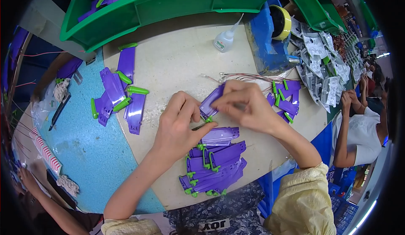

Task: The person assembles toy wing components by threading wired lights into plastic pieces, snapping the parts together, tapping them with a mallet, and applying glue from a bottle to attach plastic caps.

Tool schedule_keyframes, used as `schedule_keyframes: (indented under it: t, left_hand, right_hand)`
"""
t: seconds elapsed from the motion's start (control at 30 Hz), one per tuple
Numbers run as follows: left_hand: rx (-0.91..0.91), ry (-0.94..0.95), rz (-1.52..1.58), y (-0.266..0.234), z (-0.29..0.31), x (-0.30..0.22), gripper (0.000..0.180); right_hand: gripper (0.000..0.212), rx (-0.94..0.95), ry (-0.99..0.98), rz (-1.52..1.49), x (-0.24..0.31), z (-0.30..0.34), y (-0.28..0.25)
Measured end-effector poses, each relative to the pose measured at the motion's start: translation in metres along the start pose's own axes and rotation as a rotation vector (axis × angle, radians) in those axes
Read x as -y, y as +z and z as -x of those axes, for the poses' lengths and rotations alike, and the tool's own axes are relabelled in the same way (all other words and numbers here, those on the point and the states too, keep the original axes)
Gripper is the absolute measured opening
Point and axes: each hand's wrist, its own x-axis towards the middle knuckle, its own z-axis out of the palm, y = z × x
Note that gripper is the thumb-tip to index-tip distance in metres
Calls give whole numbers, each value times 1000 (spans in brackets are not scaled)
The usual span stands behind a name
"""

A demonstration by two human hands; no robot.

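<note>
A purple plastic piece with a green end (209,101) is between my two hands over the middle of the bench. My left hand (179,121) closes on its green end, the thumb below and the fingers bent above. On its right edge my right hand (249,107) pinches the purple part with thumb and forefinger; the other fingers are curled. Just below, toward me, lies a stack of similar purple pieces with green ends (221,165). Red and black wires (242,77) with small connectors lie behind my right hand. My fingers hide part of the held piece.
More purple pieces (113,87) lie at left, others (289,102) at right. Behind stand a green bin (177,5), a small glue bottle (224,40) and a blue tape dispenser (268,45). Grey-white plastic parts (320,66) are heaped at right. Other people work on both sides.
</note>
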Motion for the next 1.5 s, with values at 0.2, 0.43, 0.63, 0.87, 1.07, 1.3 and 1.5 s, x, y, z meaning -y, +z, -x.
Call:
schedule_keyframes:
  t: [0.2, 0.43, 0.63, 0.87, 1.07, 1.3, 1.5]
  left_hand:
    - [-62, 158, -141, 3, -2, 2, 27]
    - [16, 340, -177, -6, -13, 10, 24]
    - [66, 277, -74, -13, -15, 10, 26]
    - [181, 306, -99, -6, -23, 6, 27]
    - [191, 284, -165, -13, -22, 0, 35]
    - [190, 269, -72, -6, -25, 4, 26]
    - [170, 238, -56, -6, -24, 4, 27]
  right_hand:
    - [6, -253, 114, 229, 9, 0, 12]
    - [6, -202, 143, 167, 9, -5, -2]
    - [7, -76, -31, 215, 13, -13, -18]
    - [11, -200, 129, 190, -5, -15, -10]
    - [19, -846, -279, 432, 6, 21, -73]
    - [21, -572, 407, -512, -19, 11, -133]
    - [25, -521, 545, -468, -13, 39, -105]
